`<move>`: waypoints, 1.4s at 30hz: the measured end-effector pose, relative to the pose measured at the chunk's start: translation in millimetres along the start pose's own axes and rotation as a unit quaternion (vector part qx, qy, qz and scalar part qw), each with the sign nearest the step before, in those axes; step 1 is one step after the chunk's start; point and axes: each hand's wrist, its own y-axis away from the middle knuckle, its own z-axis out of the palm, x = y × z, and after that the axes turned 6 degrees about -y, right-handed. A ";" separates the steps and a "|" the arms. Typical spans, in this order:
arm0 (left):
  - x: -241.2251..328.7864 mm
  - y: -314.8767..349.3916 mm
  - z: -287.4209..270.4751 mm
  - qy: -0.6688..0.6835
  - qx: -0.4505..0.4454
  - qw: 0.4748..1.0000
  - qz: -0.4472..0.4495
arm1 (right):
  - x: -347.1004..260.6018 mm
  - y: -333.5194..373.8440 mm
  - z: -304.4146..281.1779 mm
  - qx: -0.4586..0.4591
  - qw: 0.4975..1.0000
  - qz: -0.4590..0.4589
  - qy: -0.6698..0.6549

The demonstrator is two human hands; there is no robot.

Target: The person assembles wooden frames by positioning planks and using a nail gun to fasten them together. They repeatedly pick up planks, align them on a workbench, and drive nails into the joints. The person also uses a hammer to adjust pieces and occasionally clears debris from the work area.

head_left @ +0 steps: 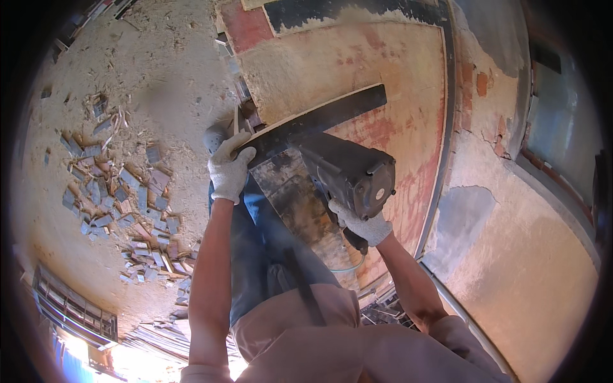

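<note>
My left hand (pixel 230 169), in a pale knitted glove, is closed around the near left end of a long dark board (pixel 319 118). The board slants up to the right, with a light wood edge along its far side. In my right hand (pixel 364 225), also gloved, is a black nail gun (pixel 348 175), gripped by its handle. Its body lies just below the board and its front end overlaps or sits against it; whether they touch I cannot tell. A thin pale hose (pixel 350 269) runs near the handle's lower end.
A large board-like surface with worn red and tan paint (pixel 345 57) lies beneath. Several small wood offcuts (pixel 121 191) are heaped on the dusty floor at left. A peeling wall (pixel 504 242) stands at right. A dark metal rack (pixel 73 306) lies at lower left.
</note>
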 end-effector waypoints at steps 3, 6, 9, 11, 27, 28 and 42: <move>-4.0 0.6 -2.3 0.025 -0.014 0.999 -0.021 | -11.1 -13.8 12.9 -0.016 0.998 0.052 -0.010; -6.7 2.0 -4.0 0.073 -0.020 0.997 -0.030 | 16.9 -15.6 20.7 0.040 0.990 -0.088 0.099; -8.1 1.1 -7.9 0.086 -0.022 0.996 -0.026 | 12.7 -0.6 4.2 0.020 0.978 -0.163 0.127; -6.0 -1.6 -8.5 0.078 -0.027 0.996 -0.019 | 21.6 3.1 4.0 0.032 0.983 -0.156 0.091; -14.2 -4.0 -17.2 0.122 -0.034 0.992 -0.026 | 26.2 -0.5 15.7 0.013 0.970 -0.171 0.170; -13.1 -3.4 -16.8 0.133 -0.031 0.990 -0.022 | 21.7 0.0 14.5 0.000 0.978 -0.157 0.134; -16.1 -0.2 -12.8 0.122 -0.017 0.991 -0.043 | 35.2 2.5 31.1 0.001 0.959 -0.214 0.187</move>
